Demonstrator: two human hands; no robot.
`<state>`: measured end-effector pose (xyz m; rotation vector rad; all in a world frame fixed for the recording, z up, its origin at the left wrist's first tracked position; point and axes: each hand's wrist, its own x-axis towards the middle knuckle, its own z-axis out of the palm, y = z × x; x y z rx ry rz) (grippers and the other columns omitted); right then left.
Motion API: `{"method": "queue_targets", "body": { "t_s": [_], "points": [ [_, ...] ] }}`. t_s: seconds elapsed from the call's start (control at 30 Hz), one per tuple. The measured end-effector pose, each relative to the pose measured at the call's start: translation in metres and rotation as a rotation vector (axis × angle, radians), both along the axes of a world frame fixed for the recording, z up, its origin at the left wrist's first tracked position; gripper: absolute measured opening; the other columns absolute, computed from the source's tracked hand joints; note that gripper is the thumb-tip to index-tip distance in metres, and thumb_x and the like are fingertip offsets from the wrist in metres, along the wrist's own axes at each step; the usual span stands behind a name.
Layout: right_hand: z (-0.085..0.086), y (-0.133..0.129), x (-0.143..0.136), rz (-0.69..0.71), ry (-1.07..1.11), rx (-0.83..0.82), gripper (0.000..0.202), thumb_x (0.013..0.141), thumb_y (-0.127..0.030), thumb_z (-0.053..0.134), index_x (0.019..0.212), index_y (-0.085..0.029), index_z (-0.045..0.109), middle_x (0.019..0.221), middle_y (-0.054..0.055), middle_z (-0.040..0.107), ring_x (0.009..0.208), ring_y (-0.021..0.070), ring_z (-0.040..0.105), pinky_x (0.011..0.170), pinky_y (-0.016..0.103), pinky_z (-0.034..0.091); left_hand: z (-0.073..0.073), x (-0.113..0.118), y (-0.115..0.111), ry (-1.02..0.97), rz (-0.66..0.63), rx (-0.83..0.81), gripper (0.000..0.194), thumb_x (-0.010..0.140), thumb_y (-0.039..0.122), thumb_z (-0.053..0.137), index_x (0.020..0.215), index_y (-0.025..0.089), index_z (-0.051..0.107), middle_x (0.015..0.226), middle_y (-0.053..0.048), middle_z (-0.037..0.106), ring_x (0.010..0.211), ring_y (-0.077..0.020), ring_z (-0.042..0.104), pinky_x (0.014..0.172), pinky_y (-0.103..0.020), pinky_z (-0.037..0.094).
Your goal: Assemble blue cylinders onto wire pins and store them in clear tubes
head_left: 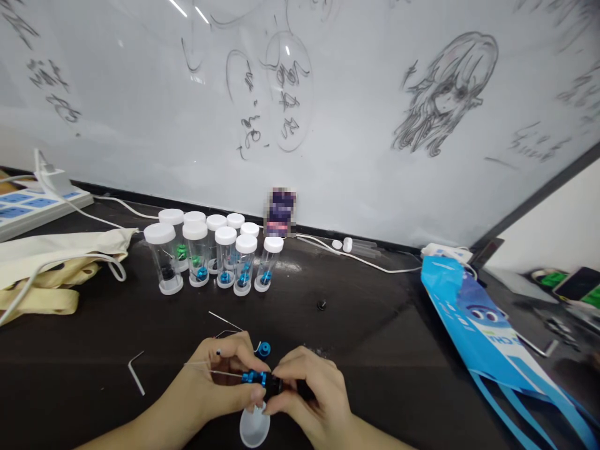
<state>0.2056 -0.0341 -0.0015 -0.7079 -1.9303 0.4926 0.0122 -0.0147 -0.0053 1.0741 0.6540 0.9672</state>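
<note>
My left hand [220, 378] pinches a small blue metal cylinder [253, 377] between thumb and fingers; a thin metal rod [225, 373] sticks out of it to the left. Closed around a black round piece [273, 386] is my right hand [312, 390]. The blue and black pieces meet end to end, though their exact joint is hard to make out. Just beyond my fingertips lies another blue metal part [264, 349] with a bent wire. A small translucent white cup [254, 428] sits below my hands, partly covered by them.
White-capped clear tubes [225, 259] holding blue, green and black parts stand at back left. A hex key [137, 375] lies left, a small black piece [321, 305] right of centre. A phone [281, 212] leans on the whiteboard [351, 125]. A blue bag [487, 325] lies right.
</note>
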Motion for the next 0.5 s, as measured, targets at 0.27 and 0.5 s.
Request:
{"method": "queue_targets", "body": {
  "t_s": [0.27,0.5],
  "points": [
    [0.0066,-0.0006,-0.0010,0.025,-0.003,0.121,0.015,0.088,-0.022,0.069,0.099,-0.014,0.063,0.079,0.007,0.067,0.067,0.0154,0.064,0.059,0.024,0.051,-0.0019,-0.0013,-0.0003,0.016,-0.042,-0.003,0.017,0.063,0.028,0.086,0.074,0.021,0.076,0.068,0.005,0.055,0.052,-0.0074,0.058,0.051,-0.019,0.046],
    [-0.0011,0.0003,0.0000,-0.023,-0.036,0.036,0.034,0.087,-0.052,0.062,0.083,-0.017,0.062,0.060,-0.001,0.062,0.050,0.0106,0.057,0.049,0.021,0.042,0.0024,-0.0008,-0.0025,0.031,-0.051,-0.007,0.018,0.062,0.030,0.086,0.072,0.020,0.075,0.068,0.004,0.055,0.052,-0.0088,0.058,0.049,-0.020,0.047]
  ]
}}
